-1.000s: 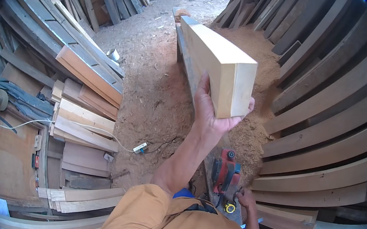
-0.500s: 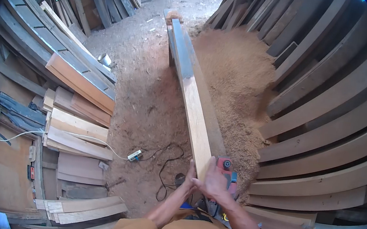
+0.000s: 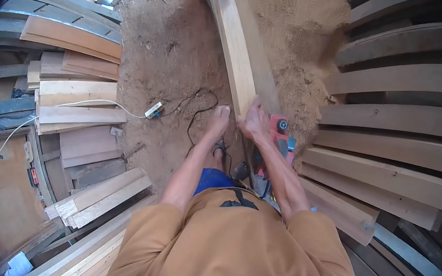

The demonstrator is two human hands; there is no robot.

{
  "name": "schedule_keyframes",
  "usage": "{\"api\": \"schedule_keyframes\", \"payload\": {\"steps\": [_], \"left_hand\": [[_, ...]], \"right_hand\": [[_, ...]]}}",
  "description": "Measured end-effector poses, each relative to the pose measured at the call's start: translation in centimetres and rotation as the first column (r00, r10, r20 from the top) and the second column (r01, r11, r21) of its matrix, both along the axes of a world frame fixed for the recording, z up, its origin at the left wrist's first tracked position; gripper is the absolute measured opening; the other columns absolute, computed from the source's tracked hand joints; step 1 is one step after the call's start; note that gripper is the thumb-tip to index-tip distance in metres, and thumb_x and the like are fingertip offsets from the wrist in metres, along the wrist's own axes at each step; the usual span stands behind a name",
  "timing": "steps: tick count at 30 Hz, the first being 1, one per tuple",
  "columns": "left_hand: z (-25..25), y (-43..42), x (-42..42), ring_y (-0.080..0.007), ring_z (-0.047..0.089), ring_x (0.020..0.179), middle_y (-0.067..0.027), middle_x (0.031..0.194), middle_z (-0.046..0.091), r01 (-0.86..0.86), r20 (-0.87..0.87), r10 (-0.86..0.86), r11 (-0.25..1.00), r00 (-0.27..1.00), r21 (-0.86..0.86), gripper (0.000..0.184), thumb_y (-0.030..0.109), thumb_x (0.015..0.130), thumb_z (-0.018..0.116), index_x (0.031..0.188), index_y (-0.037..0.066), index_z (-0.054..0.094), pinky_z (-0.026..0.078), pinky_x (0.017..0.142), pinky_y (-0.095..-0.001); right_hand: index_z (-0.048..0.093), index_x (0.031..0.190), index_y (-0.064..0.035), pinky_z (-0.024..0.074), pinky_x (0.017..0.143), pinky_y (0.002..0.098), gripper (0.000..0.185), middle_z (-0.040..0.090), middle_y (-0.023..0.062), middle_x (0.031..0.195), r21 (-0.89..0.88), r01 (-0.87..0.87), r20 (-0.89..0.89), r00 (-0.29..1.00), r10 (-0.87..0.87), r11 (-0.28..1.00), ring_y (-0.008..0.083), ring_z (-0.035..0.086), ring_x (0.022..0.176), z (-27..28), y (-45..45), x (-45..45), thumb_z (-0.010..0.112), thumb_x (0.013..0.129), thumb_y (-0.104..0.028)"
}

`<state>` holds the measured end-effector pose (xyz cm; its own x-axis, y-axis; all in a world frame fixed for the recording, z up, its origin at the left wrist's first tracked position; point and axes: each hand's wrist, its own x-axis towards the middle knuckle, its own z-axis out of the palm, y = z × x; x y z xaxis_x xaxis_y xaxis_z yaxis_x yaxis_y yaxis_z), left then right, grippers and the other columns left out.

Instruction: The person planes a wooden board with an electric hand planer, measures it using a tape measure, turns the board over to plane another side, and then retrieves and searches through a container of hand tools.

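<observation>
A long pale wooden beam [image 3: 237,52] lies lengthwise on a narrow bench [image 3: 263,44]. My right hand [image 3: 256,121] is closed around the near end of the beam, thumb and fingers on its sides. Off to the left of that end, apart from the wood, my left hand [image 3: 220,118] hangs with its fingers curled in; nothing shows in it. Just right of my right hand rests a red power tool with a black knob [image 3: 281,125], which looks like an electric planer. My right forearm hides part of it.
Sawdust and shavings [image 3: 303,54] cover the floor right of the bench. A white power strip [image 3: 154,110] with a dark cord [image 3: 192,123] lies on the left floor. Stacked boards [image 3: 85,96] line the left side, leaning planks [image 3: 400,118] the right.
My left hand has come off the beam's end and moved left. My right hand keeps its hold there. The view has tipped down, showing more of my shirt and shorts.
</observation>
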<state>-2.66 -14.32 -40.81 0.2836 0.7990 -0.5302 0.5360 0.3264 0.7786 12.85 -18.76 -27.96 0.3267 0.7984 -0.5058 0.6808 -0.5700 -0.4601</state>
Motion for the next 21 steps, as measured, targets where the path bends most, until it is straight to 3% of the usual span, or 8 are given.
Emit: {"api": "schedule_keyframes", "payload": {"steps": [5,7,10,12,14,16,18,21], "left_hand": [[-5.7,-11.6,-5.4,-0.0393,0.063,0.116,-0.0238,0.118,0.069,0.378,-0.047,-0.383,0.922,0.923,-0.088,0.044,0.038,0.097,0.057,0.123,0.003,0.064,0.047,0.099,-0.0449],[0.5,-13.2,-4.2,-0.0375,0.062,0.120,-0.0229,0.123,0.067,0.765,-0.282,-0.781,0.615,0.557,-0.190,0.043,0.032,0.094,0.062,0.127,0.004,0.062,0.046,0.103,-0.0452],[-3.9,-19.5,-4.5,-0.0373,0.058,0.126,-0.0221,0.128,0.065,0.766,-0.062,-0.791,0.606,0.609,-0.216,0.046,0.029,0.092,0.064,0.131,0.004,0.059,0.045,0.108,-0.0465],[-2.7,-20.7,-4.0,-0.0374,0.056,0.128,-0.0211,0.132,0.063,0.812,-0.087,-0.847,0.528,0.524,-0.250,0.048,0.030,0.093,0.064,0.134,0.006,0.057,0.044,0.109,-0.0464],[-2.1,-21.3,-3.8,-0.0384,0.054,0.131,-0.0207,0.138,0.059,0.815,-0.106,-0.872,0.485,0.477,-0.318,0.049,0.030,0.092,0.064,0.136,0.007,0.056,0.043,0.110,-0.0469],[-2.3,-21.4,-3.6,-0.0403,0.050,0.135,-0.0207,0.145,0.054,0.775,-0.119,-0.873,0.477,0.473,-0.414,0.051,0.030,0.092,0.065,0.138,0.009,0.056,0.042,0.111,-0.0481],[-2.4,-22.3,-3.8,-0.0420,0.047,0.136,-0.0211,0.150,0.047,0.774,-0.203,-0.837,0.547,0.508,-0.320,0.052,0.028,0.091,0.066,0.140,0.013,0.055,0.041,0.111,-0.0502],[-2.1,-23.0,-3.7,-0.0445,0.045,0.137,-0.0222,0.155,0.040,0.821,-0.250,-0.846,0.524,0.471,-0.226,0.055,0.026,0.089,0.065,0.142,0.019,0.054,0.039,0.112,-0.0524]], "right_hand": [[0.022,0.152,0.0072,0.0494,0.101,0.0502,0.091,0.055,0.0360,0.133,0.021,-0.065,0.084,0.994,0.063,0.998,0.0480,0.059,0.120,0.8,-0.5,0.2,0.071,0.085,-0.031],[0.034,0.148,0.0038,0.0485,0.101,0.0489,0.077,0.059,0.0313,0.129,0.083,-0.079,0.107,0.992,0.070,0.993,0.0449,0.060,0.119,2.2,-2.3,1.6,0.067,0.088,-0.032],[0.059,0.128,-0.0011,0.0480,0.100,0.0456,0.052,0.065,0.0254,0.120,0.315,0.077,0.076,0.991,-0.106,0.946,0.0395,0.063,0.114,3.9,-8.1,4.6,0.063,0.091,-0.037],[0.064,0.110,-0.0002,0.0512,0.092,0.0427,0.040,0.069,0.0218,0.106,0.246,0.198,0.164,0.956,-0.242,0.949,0.0360,0.067,0.101,5.2,-12.9,5.3,0.064,0.090,-0.035],[0.063,0.117,0.0002,0.0494,0.095,0.0467,0.044,0.067,0.0268,0.111,-0.058,0.412,-0.031,0.910,-0.414,0.909,0.0383,0.064,0.110,5.0,-18.0,5.8,0.062,0.088,-0.033],[0.065,0.111,0.0009,0.0509,0.090,0.0455,0.042,0.069,0.0272,0.109,-0.339,0.229,-0.153,0.944,-0.294,0.913,0.0381,0.066,0.106,3.8,-22.6,5.7,0.065,0.084,-0.031],[0.067,0.105,0.0020,0.0513,0.087,0.0431,0.038,0.072,0.0214,0.109,-0.259,0.102,-0.304,0.935,-0.181,0.960,0.0336,0.069,0.098,-1.8,-29.3,4.2,0.067,0.084,-0.030],[0.066,0.101,0.0022,0.0524,0.076,0.0334,0.029,0.070,0.0075,0.087,-0.274,0.274,-0.527,0.759,-0.383,0.922,0.0167,0.065,0.081,-3.3,-31.6,-0.3,0.071,0.088,-0.022]]}}
